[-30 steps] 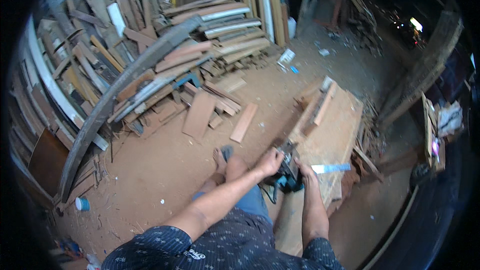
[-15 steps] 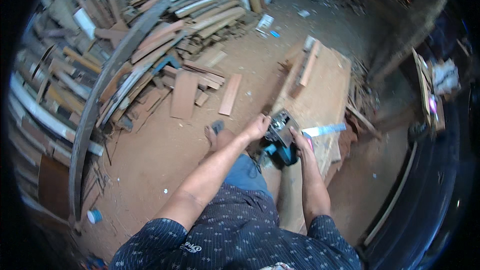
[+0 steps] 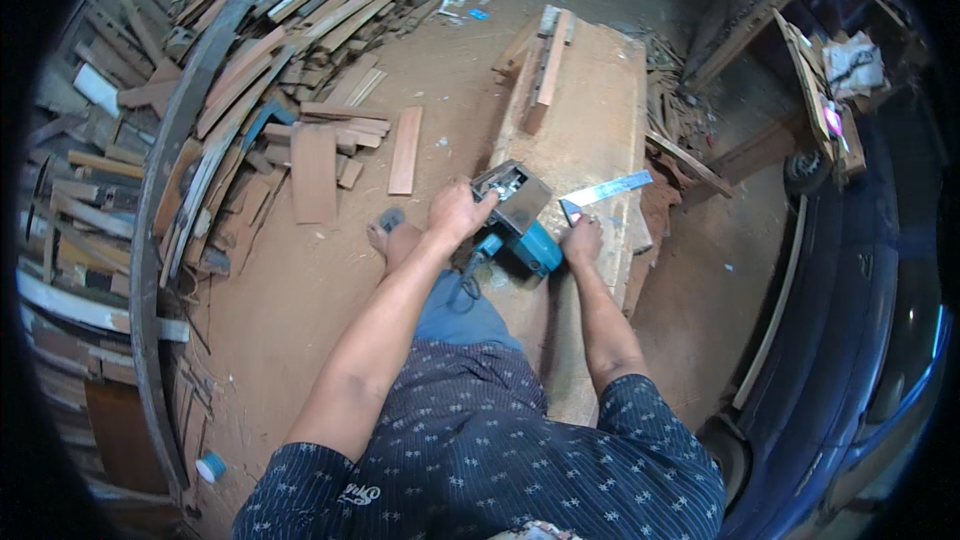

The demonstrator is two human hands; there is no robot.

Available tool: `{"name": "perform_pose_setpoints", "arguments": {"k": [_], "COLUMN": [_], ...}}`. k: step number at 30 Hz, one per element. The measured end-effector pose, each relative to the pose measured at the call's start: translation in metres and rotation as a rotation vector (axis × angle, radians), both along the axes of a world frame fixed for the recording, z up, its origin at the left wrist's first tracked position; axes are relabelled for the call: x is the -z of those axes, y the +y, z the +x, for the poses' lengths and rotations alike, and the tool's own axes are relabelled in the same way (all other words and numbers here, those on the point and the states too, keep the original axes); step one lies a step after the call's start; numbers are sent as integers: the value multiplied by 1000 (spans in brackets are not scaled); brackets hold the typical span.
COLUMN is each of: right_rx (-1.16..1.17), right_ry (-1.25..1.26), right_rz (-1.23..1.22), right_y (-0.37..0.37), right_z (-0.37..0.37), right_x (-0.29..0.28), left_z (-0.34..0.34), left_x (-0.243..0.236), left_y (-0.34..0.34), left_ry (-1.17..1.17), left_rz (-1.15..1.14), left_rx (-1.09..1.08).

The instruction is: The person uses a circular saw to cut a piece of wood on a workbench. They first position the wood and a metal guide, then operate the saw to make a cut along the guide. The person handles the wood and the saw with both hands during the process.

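On the wooden bench (image 3: 600, 90) rests a teal corded power tool (image 3: 538, 246) with its flat metal base plate (image 3: 524, 204) turned up. My left hand (image 3: 460, 210) is closed at the left edge of that plate, thumb over the edge near the opening. Just right of the tool, my right hand (image 3: 582, 238) closes on the dark stock of a try square (image 3: 612, 188). The square's metal blade points right and away across the bench. Its stock is mostly hidden by my fingers.
A narrow wood strip (image 3: 548, 75) stands along the bench's far left part. Stacked curved timber (image 3: 330, 0) and loose boards (image 3: 314, 175) lie on the floor to the left, behind a long dark beam (image 3: 165, 180). A dark blue car (image 3: 830, 310) stands at the right.
My right hand has left the power tool and taken hold of the try square. The tool has turned slightly, my left hand still on it. The whole view has shifted.
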State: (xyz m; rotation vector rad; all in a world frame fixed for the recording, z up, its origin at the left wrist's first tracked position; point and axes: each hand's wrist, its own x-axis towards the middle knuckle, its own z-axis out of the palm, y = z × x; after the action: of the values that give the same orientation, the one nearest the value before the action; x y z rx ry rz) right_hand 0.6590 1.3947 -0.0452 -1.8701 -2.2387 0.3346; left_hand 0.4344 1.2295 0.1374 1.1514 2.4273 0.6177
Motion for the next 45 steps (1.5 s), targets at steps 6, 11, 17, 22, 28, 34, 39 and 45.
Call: {"name": "perform_pose_setpoints", "arguments": {"k": [6, 11, 17, 22, 28, 34, 39, 45], "right_rx": [90, 56, -373, -430, -394, -413, -403, -373], "right_ry": [618, 1088, 892, 759, 799, 830, 837, 758], "right_rz": [-935, -957, -685, -554, -602, -431, -419, -384], "right_y": [45, 21, -8, 4, -10, 1, -10, -21], "right_z": [15, 13, -18, -19, -36, -30, -35, -41], "right_x": [-20, -69, -78, -77, -91, -48, -56, -79], "left_z": [24, 22, 24, 31, 21, 27, 22, 9], "left_x": [-26, -25, -16, -16, -16, -9, -9, 0], "left_y": [1, 2, 3, 9, 5, 11, 10, 7], "left_ry": [51, -21, 48, 94, 40, 102, 115, 127], "left_rz": [4, -38, -11, -11, -97, -26, -27, 29], "left_rx": [72, 85, 93, 107, 86, 134, 148, 160]}}
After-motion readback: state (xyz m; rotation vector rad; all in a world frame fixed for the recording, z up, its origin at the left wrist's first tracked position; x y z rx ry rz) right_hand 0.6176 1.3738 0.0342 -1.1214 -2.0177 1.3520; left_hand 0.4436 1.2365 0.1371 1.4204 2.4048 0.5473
